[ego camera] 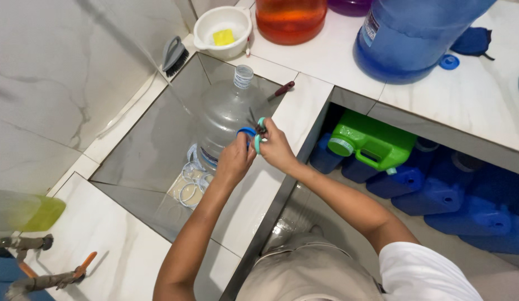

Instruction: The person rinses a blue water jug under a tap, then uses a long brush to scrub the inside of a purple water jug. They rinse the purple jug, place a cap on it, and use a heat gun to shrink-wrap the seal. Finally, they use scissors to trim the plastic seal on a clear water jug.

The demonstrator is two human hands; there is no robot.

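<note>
My right hand (276, 147) grips a pair of scissors (258, 129) with pale teal handles, blades pointing up and away. My left hand (235, 159) pinches a small blue bottle cap (246, 132) right at the scissors. Both hands hover above the rim of a sunken tiled basin (153, 150). A large clear water jug (223, 114) with a capped neck lies tilted in that basin, just beyond my hands. Several clear plastic rings (191, 184) lie on the basin floor below my left hand.
A white bowl (223, 25) with a yellow sponge, a scrub brush (174, 56), an orange container (290, 19) and a big blue jug (407, 36) stand on the counter. A dark-handled tool (282, 89) lies on the ledge. A green jerrycan (374, 142) and blue jerrycans (460, 200) sit under the counter. Taps (42, 267) are at lower left.
</note>
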